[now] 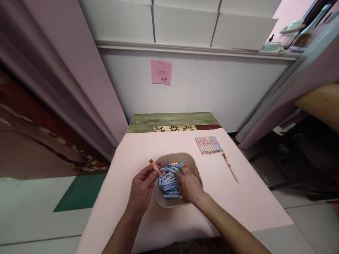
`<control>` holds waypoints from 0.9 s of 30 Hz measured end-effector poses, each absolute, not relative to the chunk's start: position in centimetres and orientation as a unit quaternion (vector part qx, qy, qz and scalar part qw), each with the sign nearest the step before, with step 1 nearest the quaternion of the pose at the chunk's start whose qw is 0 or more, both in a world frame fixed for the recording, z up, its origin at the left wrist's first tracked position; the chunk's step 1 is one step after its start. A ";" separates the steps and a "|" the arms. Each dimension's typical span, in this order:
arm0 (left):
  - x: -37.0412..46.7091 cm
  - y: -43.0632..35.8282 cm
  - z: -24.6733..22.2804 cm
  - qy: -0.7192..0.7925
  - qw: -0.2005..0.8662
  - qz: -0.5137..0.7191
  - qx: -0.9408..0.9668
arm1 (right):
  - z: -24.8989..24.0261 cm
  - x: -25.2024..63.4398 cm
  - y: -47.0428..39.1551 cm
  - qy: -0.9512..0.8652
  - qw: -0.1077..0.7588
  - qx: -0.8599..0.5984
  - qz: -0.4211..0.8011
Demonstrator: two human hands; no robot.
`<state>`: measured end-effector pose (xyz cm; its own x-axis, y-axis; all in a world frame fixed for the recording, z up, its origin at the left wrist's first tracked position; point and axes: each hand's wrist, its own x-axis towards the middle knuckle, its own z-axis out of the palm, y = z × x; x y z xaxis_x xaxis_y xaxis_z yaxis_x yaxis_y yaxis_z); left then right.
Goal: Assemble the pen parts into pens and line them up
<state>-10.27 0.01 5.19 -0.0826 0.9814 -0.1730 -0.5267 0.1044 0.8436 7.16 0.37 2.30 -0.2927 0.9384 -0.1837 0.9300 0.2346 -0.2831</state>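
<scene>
Sorting looks mid-way: the left hand (142, 188) pinches a short orange crayon (154, 165) at the shallow beige bowl's (196, 168) ten o'clock rim, while the right hand (189, 186), fingers curled, digs among blue-and-white crayons (168, 180) inside.

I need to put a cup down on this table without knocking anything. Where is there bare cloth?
Bare cloth lies left of the bowl, out to the table edge, and along the near right corner below the single pen. The far right is crowded by the row of pens; both hands, left hand and right hand, fill the middle.
</scene>
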 end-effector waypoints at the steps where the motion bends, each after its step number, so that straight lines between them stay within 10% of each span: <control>1: -10.3 0.0 5.1 0.413 0.619 0.609 0.275 | 2.3 7.0 -0.1 -0.797 0.028 -0.573 0.189; 15: -10.3 -0.4 5.2 0.423 0.615 0.605 0.278 | 6.3 10.7 -3.8 -0.823 0.136 -0.438 0.336; 27: -10.1 -0.5 5.4 0.413 0.614 0.613 0.277 | 3.0 7.2 0.9 -0.893 0.023 -0.429 0.136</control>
